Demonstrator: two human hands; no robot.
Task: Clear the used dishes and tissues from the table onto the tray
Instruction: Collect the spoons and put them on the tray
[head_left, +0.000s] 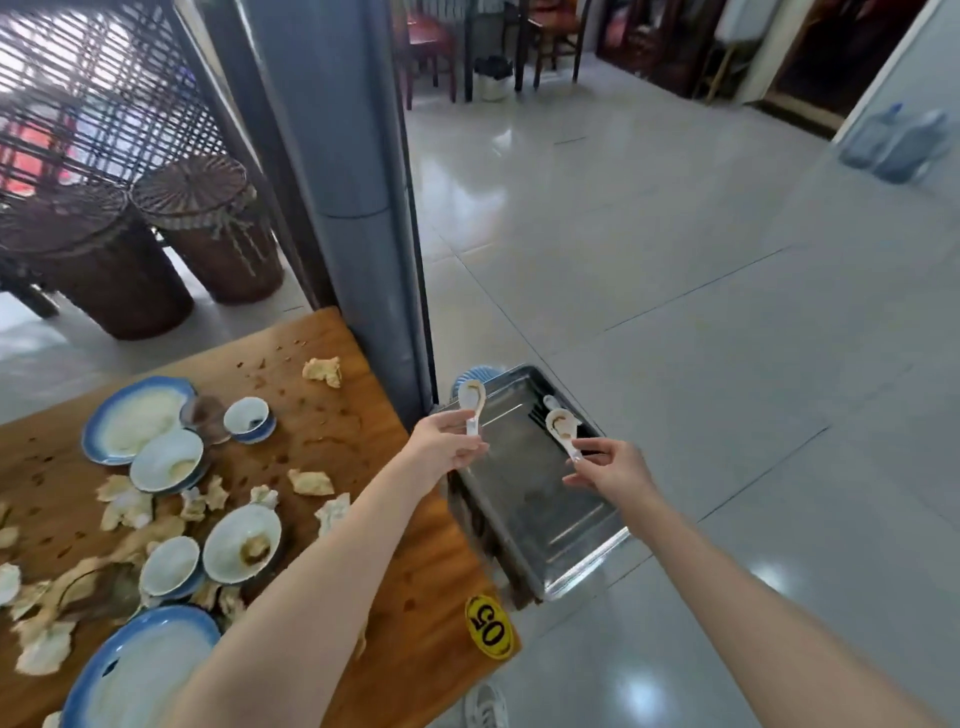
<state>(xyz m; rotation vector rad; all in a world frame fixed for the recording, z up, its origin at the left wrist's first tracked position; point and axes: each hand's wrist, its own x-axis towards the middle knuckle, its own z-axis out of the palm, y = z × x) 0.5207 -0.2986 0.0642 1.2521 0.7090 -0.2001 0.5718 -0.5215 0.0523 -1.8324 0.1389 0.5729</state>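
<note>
Over the steel tray (519, 499) beside the desk's (332, 441) right edge, your left hand (447, 441) pinches one white spoon (472, 402) and your right hand (613, 467) a second spoon (561, 423), fingers curled on the handles. On the desk are two blue-rimmed plates (135, 418), four bowls (241, 543) and scattered tissues (310, 482). Open floor (675, 312) lies to the right of the tray.

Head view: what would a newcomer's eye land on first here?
Two bare arms reach forward: the left hand pinches a soiled white spoon and the right hand a second spoon, both by the handle, at a shiny metal tray right of the table. The wooden table on the left is littered with blue-rimmed dishes and crumpled tissues, and a yellow 05 tag sits at its near corner.
</note>
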